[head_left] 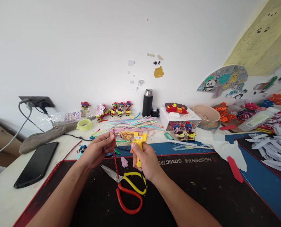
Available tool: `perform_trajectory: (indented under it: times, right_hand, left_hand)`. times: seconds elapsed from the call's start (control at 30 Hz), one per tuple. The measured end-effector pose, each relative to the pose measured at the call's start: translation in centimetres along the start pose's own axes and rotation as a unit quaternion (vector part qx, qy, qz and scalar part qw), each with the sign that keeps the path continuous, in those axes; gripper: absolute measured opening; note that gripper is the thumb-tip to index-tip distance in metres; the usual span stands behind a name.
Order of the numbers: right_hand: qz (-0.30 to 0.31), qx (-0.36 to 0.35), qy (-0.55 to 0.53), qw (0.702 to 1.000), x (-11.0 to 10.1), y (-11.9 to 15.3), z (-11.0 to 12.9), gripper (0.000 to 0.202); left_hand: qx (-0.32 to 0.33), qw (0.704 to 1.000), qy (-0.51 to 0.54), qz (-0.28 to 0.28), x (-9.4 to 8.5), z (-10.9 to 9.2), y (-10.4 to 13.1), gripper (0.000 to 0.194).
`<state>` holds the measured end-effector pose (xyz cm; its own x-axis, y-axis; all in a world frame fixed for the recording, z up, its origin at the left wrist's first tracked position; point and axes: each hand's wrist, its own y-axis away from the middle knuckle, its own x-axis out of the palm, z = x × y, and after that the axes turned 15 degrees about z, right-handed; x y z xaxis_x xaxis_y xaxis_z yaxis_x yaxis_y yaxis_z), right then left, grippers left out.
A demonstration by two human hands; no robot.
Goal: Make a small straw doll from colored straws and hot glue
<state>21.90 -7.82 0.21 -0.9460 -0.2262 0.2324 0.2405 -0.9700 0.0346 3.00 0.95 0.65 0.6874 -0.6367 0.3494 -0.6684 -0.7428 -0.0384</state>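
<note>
My right hand (146, 157) is wrapped round the handle of a yellow hot glue gun (140, 137), its glue-crusted nozzle pointing left. Close to the nozzle tip, my left hand (102, 146) pinches the upper end of a thin red twisted cord (115, 157), which hangs down. Whether the nozzle touches the cord I cannot tell. Below both hands, scissors (131, 192) with one red and one yellow handle lie on the black mat, blades partly apart. A small pale purple piece (124, 162) lies on the mat between the hands.
A black phone (36, 164) and a driftwood piece (50, 135) lie at left. Colourful strips (135, 123), small figurines (120, 108) and a black flask (148, 103) stand or lie toward the wall. At right are a pink bowl (206, 114) and white paper strips (272, 151).
</note>
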Motion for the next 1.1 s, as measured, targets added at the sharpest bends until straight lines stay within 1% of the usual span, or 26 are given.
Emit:
perform_trajectory:
  times: [0.37, 0.73, 1.0, 1.1]
  right_hand:
    - [-0.005, -0.005, 0.007, 1.0, 0.03, 0.1, 0.34, 0.057]
    - [-0.008, 0.006, 0.006, 1.0, -0.04, -0.12, -0.28, 0.056]
    - [-0.014, -0.001, 0.001, 1.0, -0.1, -0.26, -0.15, 0.054]
    - [-0.016, -0.011, -0.013, 1.0, -0.16, -0.32, -0.09, 0.053]
  left_hand:
    - [-0.009, 1.0, -0.01, 0.005, 0.06, 0.09, 0.07, 0.041]
    - [-0.004, 1.0, -0.012, -0.005, -0.13, 0.1, 0.0, 0.044]
    - [-0.006, 1.0, -0.017, 0.024, -0.17, -0.2, 0.35, 0.042]
    - [0.003, 1.0, -0.006, 0.018, -0.39, -0.15, 0.22, 0.041]
